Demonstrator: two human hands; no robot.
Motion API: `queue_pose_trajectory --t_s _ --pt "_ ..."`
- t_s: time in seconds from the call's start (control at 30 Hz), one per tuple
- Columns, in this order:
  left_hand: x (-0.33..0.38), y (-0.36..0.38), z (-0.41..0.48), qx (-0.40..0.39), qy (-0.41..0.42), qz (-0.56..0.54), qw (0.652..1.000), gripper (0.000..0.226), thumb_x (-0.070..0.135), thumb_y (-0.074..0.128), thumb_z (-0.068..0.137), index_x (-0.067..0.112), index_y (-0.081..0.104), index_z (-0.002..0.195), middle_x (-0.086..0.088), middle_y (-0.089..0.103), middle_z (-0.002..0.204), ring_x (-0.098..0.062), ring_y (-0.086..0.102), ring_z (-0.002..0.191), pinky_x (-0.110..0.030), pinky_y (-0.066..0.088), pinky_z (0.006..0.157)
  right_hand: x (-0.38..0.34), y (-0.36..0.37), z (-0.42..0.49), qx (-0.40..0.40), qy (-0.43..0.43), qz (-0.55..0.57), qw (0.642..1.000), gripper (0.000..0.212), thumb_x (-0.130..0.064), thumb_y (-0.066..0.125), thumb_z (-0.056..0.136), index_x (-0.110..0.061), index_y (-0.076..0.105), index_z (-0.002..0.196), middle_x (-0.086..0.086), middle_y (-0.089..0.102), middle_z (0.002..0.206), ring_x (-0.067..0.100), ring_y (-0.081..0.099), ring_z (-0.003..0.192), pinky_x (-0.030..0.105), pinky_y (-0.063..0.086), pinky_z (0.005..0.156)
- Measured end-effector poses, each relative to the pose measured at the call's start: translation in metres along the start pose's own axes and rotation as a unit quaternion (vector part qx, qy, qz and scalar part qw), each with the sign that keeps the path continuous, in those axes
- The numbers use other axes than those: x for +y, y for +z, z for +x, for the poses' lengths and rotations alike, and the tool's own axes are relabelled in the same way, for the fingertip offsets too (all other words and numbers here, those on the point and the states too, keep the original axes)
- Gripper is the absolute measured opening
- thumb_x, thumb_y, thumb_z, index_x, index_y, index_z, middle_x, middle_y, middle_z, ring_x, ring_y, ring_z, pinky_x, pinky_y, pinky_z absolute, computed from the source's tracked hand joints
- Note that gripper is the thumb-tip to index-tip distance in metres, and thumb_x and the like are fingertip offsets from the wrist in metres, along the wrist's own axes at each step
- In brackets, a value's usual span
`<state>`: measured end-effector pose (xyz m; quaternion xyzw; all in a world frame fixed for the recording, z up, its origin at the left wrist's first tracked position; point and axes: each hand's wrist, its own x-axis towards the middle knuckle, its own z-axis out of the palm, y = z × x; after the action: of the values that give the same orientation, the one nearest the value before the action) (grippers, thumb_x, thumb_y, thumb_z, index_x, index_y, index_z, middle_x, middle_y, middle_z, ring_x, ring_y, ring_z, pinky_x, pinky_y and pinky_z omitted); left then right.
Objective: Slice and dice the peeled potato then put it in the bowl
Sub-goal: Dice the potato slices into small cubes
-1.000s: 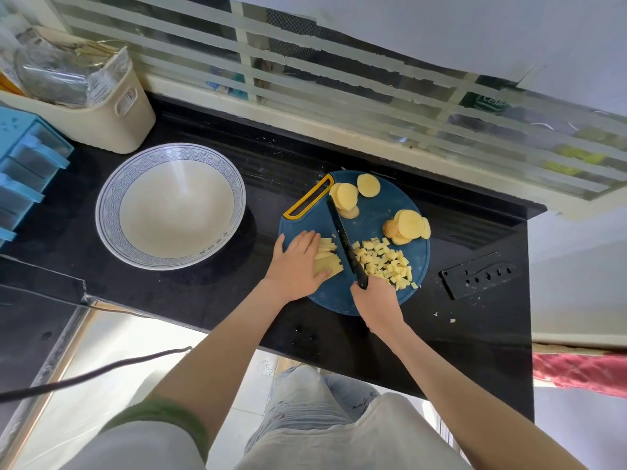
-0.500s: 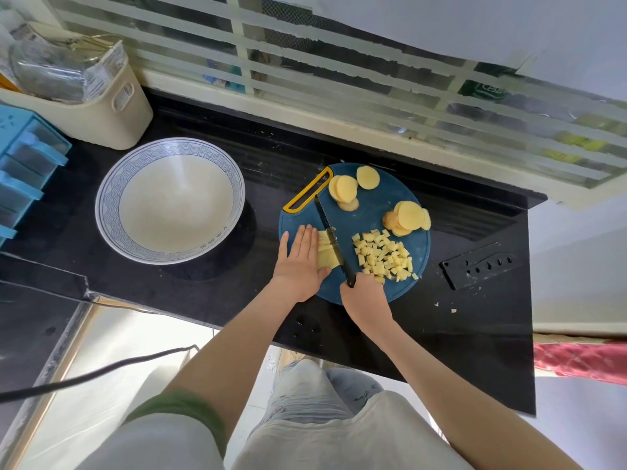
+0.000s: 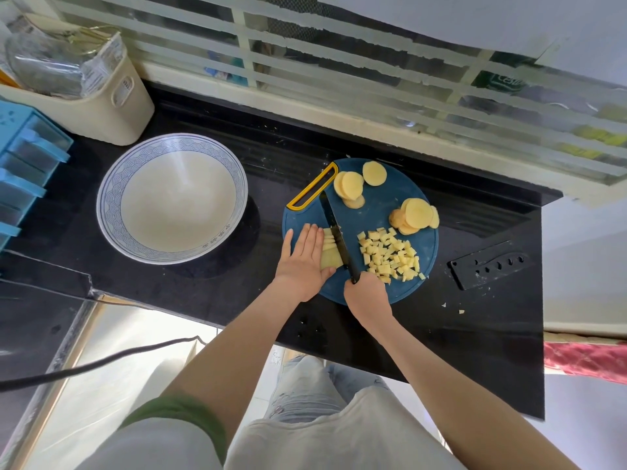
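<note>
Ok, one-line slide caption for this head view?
Left hand steadies potato strips while right hand dices them with a black knife on a blue board; bowl empty.

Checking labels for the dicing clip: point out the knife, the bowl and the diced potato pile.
knife (image 3: 336, 232), head view, middle of the black blade.
bowl (image 3: 176, 205), head view, bare inner surface.
diced potato pile (image 3: 390, 254), head view, centre of the cubes.

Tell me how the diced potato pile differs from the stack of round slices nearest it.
The diced potato pile is small cubes; the stack of round slices is whole flat discs. The pile is spread loosely; the stack overlaps, farther from the person. Both are pale yellow, on the blue cutting board right of the knife.
</note>
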<state>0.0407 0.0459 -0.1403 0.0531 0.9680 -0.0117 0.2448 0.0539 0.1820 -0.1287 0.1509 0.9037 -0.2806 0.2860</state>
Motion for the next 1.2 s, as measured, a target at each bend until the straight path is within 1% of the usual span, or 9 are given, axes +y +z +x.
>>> queue_pose_trajectory --t_s 0.2,0.33,0.4,0.53,0.63,0.73,0.93,1.07,1.2 --pt "0.001 -0.002 0.000 -0.015 -0.007 -0.002 1.000 0.075 0.055 0.010 0.100 0.007 -0.024 0.146 -0.008 -0.023 0.158 -0.022 -0.025 0.144 -0.047 -0.018 0.114 0.009 -0.015 -0.001 0.000 -0.015 -0.028 0.999 0.016 -0.016 0.044 0.095 -0.005 0.053 0.088 0.009 0.055 0.082 0.025 0.056 0.075 0.036 0.047 0.065" --pt "0.000 0.000 0.000 -0.019 0.002 -0.026 0.999 0.076 0.054 0.013 0.100 0.007 -0.025 0.146 -0.008 -0.024 0.157 -0.022 -0.025 0.144 -0.047 -0.019 0.113 0.017 -0.029 0.002 0.003 0.019 -0.007 1.000 0.017 -0.017 0.043 0.096 -0.004 0.054 0.096 0.011 0.056 0.086 0.026 0.058 0.077 0.035 0.049 0.064" --pt "-0.002 -0.001 0.001 -0.020 0.008 -0.041 0.999 0.076 0.054 0.014 0.100 0.007 -0.024 0.146 -0.008 -0.024 0.157 -0.022 -0.025 0.144 -0.047 -0.018 0.113 0.016 -0.030 0.000 -0.001 0.013 0.007 1.000 0.018 -0.017 0.042 0.096 -0.004 0.055 0.097 0.010 0.054 0.081 0.026 0.057 0.073 0.035 0.049 0.062" --pt "-0.006 -0.003 -0.002 -0.013 0.020 -0.072 0.997 0.081 0.057 0.018 0.099 0.006 -0.023 0.147 -0.008 -0.025 0.157 -0.021 -0.025 0.144 -0.048 -0.017 0.114 0.008 -0.023 -0.010 0.011 -0.014 0.036 0.999 0.019 -0.013 0.044 0.093 -0.007 0.050 0.076 0.004 0.047 0.067 0.017 0.045 0.057 0.031 0.041 0.054" --pt "-0.012 0.001 -0.003 0.009 -0.009 -0.067 0.998 0.089 0.064 0.018 0.095 0.005 -0.023 0.147 -0.009 -0.027 0.156 -0.021 -0.025 0.144 -0.047 -0.018 0.112 0.001 -0.015 -0.017 -0.002 -0.033 0.036 0.999 0.023 -0.010 0.045 0.092 -0.011 0.045 0.070 0.002 0.045 0.065 0.015 0.043 0.056 0.025 0.034 0.049" --pt "-0.013 0.002 -0.004 0.006 -0.005 -0.045 0.999 0.086 0.063 0.016 0.096 0.005 -0.022 0.147 -0.010 -0.024 0.157 -0.021 -0.023 0.144 -0.048 -0.017 0.113 -0.002 -0.011 -0.021 -0.004 -0.048 0.018 0.999 0.016 -0.011 0.045 0.093 -0.007 0.049 0.077 0.002 0.047 0.067 0.019 0.048 0.064 0.026 0.037 0.053" --pt "-0.011 0.002 -0.003 0.000 -0.007 -0.022 1.000 0.080 0.058 0.010 0.098 0.004 -0.022 0.146 -0.012 -0.024 0.157 -0.023 -0.024 0.144 -0.046 -0.019 0.113 0.000 -0.004 -0.020 0.002 -0.042 0.000 0.999 0.014 -0.013 0.045 0.094 -0.006 0.052 0.084 0.004 0.051 0.073 0.023 0.054 0.073 0.032 0.043 0.061" --pt "-0.009 0.004 -0.003 0.004 -0.011 -0.015 1.000 0.076 0.055 0.007 0.099 0.003 -0.022 0.146 -0.013 -0.024 0.156 -0.025 -0.024 0.144 -0.045 -0.019 0.113 0.002 0.001 -0.017 0.004 -0.030 -0.003 1.000 0.019 -0.015 0.045 0.094 -0.001 0.057 0.095 0.011 0.056 0.084 0.024 0.056 0.076 0.034 0.046 0.064" --pt "-0.007 0.006 -0.003 0.012 -0.015 -0.013 1.000 0.073 0.052 0.005 0.100 0.002 -0.022 0.146 -0.013 -0.023 0.157 -0.025 -0.024 0.144 -0.044 -0.019 0.113 0.003 0.003 -0.012 0.008 -0.019 -0.013 1.000 0.021 -0.016 0.045 0.095 0.000 0.057 0.100 0.010 0.055 0.087 0.024 0.055 0.078 0.033 0.047 0.066"
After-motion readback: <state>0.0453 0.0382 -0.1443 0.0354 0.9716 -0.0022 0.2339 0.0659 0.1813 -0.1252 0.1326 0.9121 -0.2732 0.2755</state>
